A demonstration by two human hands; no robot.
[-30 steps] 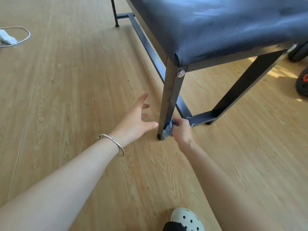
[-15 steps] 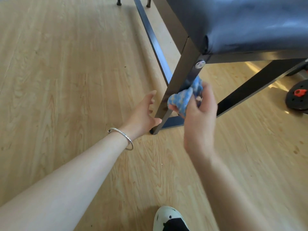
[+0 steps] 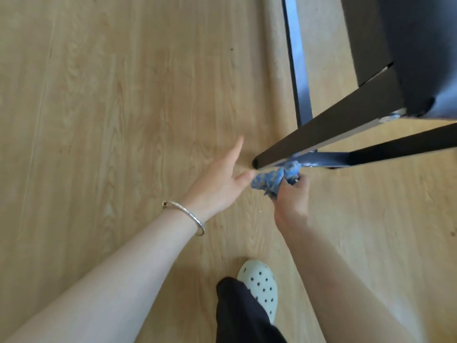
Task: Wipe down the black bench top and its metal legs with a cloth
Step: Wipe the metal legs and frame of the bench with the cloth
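The black bench top point(image 3: 425, 45) fills the upper right corner. Its near metal leg point(image 3: 321, 134) slants down to a foot on the floor. My right hand point(image 3: 291, 201) grips a bunched blue cloth point(image 3: 274, 180) and holds it against the lowest part of that leg, next to the foot. My left hand point(image 3: 217, 184) hovers with straight fingers just left of the foot, its thumb tip close to the cloth, holding nothing. A silver bangle sits on the left wrist.
A low metal crossbar point(image 3: 329, 159) joins the near leg to a second leg point(image 3: 405, 147) on the right; a long rail point(image 3: 296, 60) runs away along the floor. My foot in a pale perforated clog point(image 3: 259, 283) stands on the wooden floor point(image 3: 99, 120) below.
My right hand has carried the cloth down the leg from just under the seat to the foot. The camera has tilted further down. The left hand has stayed beside the foot.
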